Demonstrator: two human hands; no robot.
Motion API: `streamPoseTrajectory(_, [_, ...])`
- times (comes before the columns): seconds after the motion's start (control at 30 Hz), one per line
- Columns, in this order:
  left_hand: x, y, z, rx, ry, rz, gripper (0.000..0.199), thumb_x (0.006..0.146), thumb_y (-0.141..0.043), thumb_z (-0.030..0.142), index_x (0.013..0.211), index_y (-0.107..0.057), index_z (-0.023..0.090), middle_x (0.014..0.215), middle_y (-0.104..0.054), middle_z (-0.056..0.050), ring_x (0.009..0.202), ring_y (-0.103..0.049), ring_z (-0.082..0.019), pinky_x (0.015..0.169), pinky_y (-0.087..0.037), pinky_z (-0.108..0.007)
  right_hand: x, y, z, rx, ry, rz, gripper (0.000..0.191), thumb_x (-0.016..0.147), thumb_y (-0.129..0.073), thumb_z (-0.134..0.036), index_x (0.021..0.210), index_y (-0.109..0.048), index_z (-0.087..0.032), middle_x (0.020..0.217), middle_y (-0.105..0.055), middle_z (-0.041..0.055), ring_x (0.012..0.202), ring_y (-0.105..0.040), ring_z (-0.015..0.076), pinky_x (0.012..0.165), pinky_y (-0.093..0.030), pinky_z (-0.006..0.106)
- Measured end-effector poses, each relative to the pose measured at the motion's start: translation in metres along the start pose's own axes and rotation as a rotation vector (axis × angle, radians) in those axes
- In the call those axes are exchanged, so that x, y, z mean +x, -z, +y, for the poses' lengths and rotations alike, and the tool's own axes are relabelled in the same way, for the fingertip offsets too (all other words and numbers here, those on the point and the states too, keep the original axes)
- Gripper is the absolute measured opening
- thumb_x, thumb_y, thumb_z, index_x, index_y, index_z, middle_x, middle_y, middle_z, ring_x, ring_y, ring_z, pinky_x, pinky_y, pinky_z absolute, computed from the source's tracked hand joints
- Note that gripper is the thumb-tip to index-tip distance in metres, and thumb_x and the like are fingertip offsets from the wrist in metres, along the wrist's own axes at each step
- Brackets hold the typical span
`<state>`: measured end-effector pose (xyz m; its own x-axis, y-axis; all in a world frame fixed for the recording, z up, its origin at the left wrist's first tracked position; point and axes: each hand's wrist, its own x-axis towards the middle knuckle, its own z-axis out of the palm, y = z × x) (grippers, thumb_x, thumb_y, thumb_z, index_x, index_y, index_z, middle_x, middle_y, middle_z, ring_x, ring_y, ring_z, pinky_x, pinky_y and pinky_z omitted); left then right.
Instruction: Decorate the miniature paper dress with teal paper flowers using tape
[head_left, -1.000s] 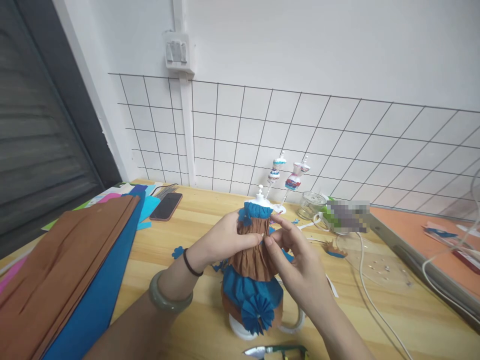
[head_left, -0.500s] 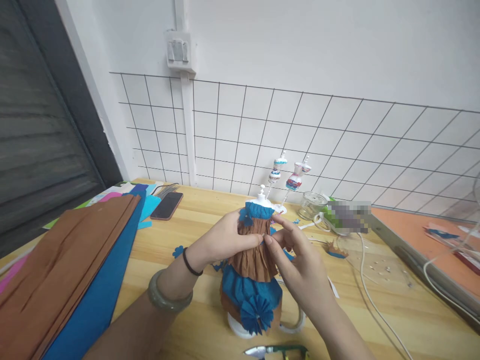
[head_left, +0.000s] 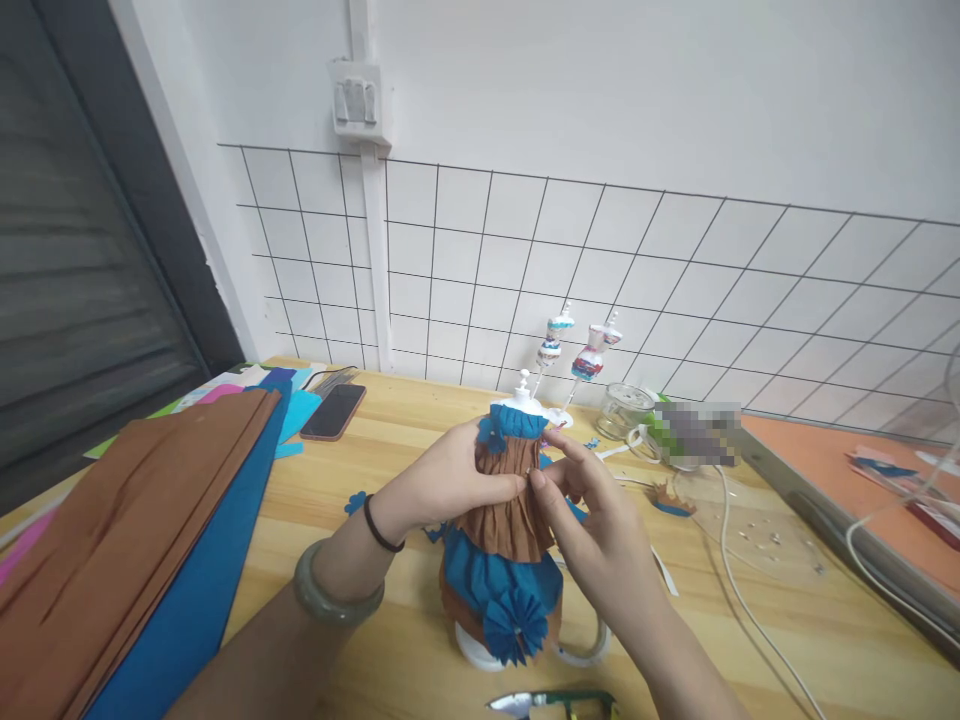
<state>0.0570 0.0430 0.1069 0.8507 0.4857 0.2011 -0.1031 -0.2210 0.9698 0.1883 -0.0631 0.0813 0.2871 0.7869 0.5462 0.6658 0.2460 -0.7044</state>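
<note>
Head view: both hands [head_left: 450, 475] [head_left: 600, 510], fingers curled, pinch the brown pleated paper [head_left: 514, 515]; pressing harder could crease it.

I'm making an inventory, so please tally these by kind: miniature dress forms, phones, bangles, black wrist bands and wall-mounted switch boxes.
Miniature dress forms: 3
Phone: 1
Bangle: 1
Black wrist band: 1
Wall-mounted switch box: 1
Total: 7
</note>
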Motion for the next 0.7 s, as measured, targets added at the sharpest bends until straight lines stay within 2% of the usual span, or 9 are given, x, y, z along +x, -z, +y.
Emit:
streamPoseTrajectory(0.2, [0.0009, -0.0006, -0.0009, -0.023, -0.026, 0.019, 0.038, 0.071, -0.06, 0.013, 0.108, -0.057, 0.018, 0.107, -0.064, -0.006, 0.098, -0.059, -0.022, 0.083, -0.046, -0.033, -0.0007, 0.0013, -0.0028, 0.049, -0.023, -0.021, 0.033, 0.088, -0.044, -0.027, 0.121, -0.044, -0.021, 0.072, -0.054, 0.0005, 0.062, -0.051, 0.0147, 0.051, -0.043, 0.026])
streamPoseTrajectory(0.53, [0.0007, -0.0001, -0.0026, -0.026, -0.054, 0.019, 0.038, 0.072, -0.059, 0.012, 0.109, -0.058, 0.019, 0.107, -0.064, -0.005, 0.097, -0.058, -0.021, 0.082, -0.047, -0.033, 0.0009, 0.0015, -0.0064, 0.109, -0.082, -0.026, 0.032, 0.089, -0.043, -0.029, 0.12, -0.046, -0.021, 0.071, -0.052, -0.001, 0.063, -0.052, 0.0142, 0.057, -0.044, 0.028])
streamPoseTrajectory(0.7, [0.0011, 0.0003, -0.004, -0.015, -0.043, 0.033, 0.037, 0.071, -0.06, 0.014, 0.109, -0.057, 0.017, 0.106, -0.064, -0.006, 0.098, -0.058, -0.022, 0.082, -0.047, -0.033, 0.0003, 0.0007, -0.0056, 0.061, -0.021, -0.011, 0.034, 0.087, -0.047, -0.028, 0.12, -0.045, -0.02, 0.07, -0.055, 0.0, 0.062, -0.053, 0.0152, 0.053, -0.043, 0.027])
